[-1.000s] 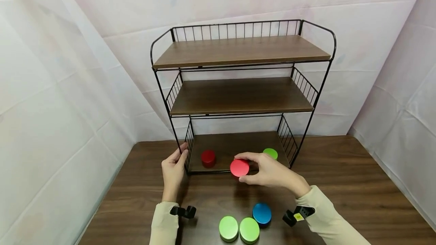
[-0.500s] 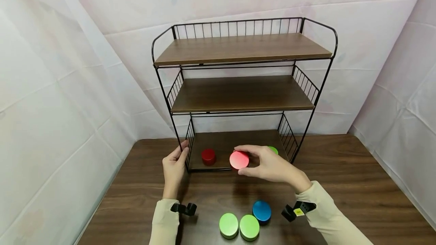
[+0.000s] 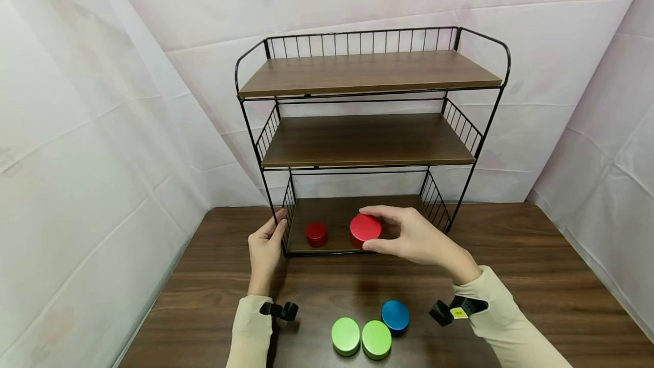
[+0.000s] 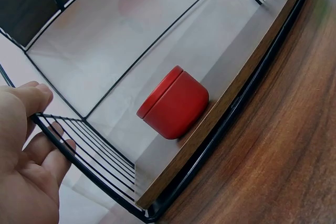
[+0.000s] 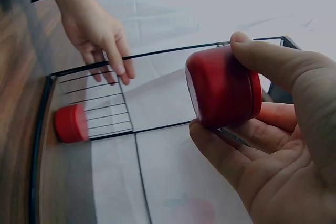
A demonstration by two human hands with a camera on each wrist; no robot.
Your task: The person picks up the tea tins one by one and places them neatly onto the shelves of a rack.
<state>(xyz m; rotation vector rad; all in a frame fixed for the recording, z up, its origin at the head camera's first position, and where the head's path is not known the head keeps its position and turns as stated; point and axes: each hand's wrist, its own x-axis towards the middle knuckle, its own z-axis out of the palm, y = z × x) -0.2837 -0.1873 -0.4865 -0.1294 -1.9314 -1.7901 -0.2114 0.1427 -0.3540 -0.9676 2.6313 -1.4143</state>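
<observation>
R hand (image 3: 416, 238) held a red jar (image 3: 365, 228) above the bottom shelf (image 3: 334, 209) nr its front edge, L hand (image 3: 264, 251) gripped the left side of the rack (image 3: 368, 72), & placing seemed underway, next prob. needing gentle lowering.

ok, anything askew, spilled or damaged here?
Nothing stands out. The three-tier rack looks straight; the red container on its bottom shelf and the green containers and blue container on the table sit upright. No spill or damage visible. The red container in the right hand looks intact.
</observation>
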